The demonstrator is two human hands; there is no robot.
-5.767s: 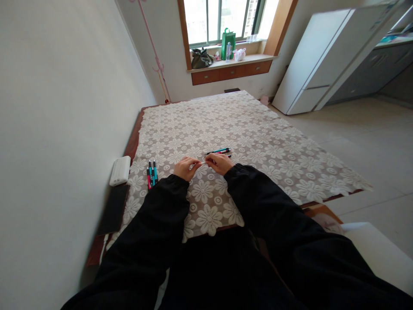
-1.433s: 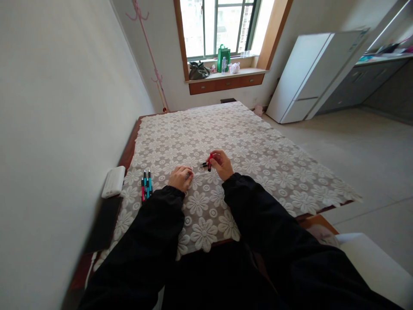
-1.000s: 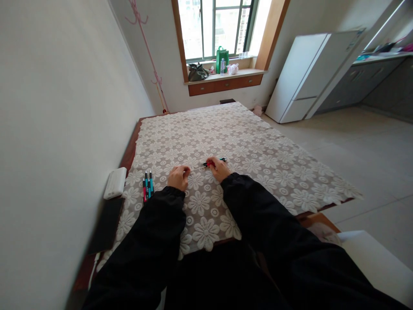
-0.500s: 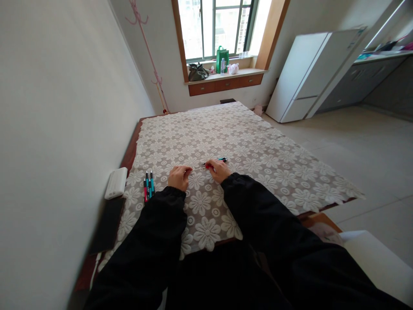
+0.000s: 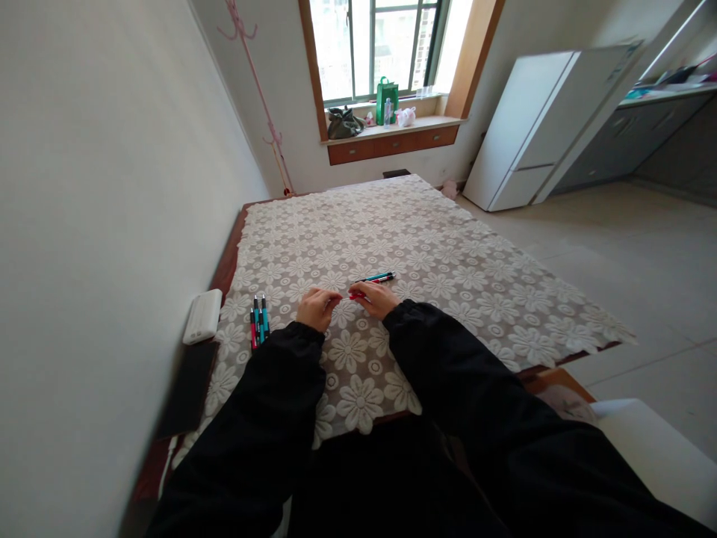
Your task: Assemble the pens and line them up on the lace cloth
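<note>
My left hand (image 5: 317, 308) is closed in a pinch on one end of a thin pale rod (image 5: 346, 298) that looks like a pen refill. A red pen barrel (image 5: 357, 296) sits in the closed fingers of my right hand (image 5: 376, 298). The rod's other end meets the barrel in the small gap between the hands; whether it is inside cannot be made out. Just beyond my right hand lie teal and dark pens (image 5: 382, 277), partly hidden by it. Several red, teal and black pens (image 5: 259, 321) lie side by side left of my left hand.
A flowered lace cloth (image 5: 347, 232) covers the table. Along its left edge by the wall are a white box-like device (image 5: 202, 317), a dark flat panel (image 5: 187, 390) and a white cable (image 5: 166, 469). A white chair (image 5: 650, 441) stands at the lower right.
The hands have come closer together, and the length of pale rod showing between them is shorter. More of the pens beyond my right hand shows.
</note>
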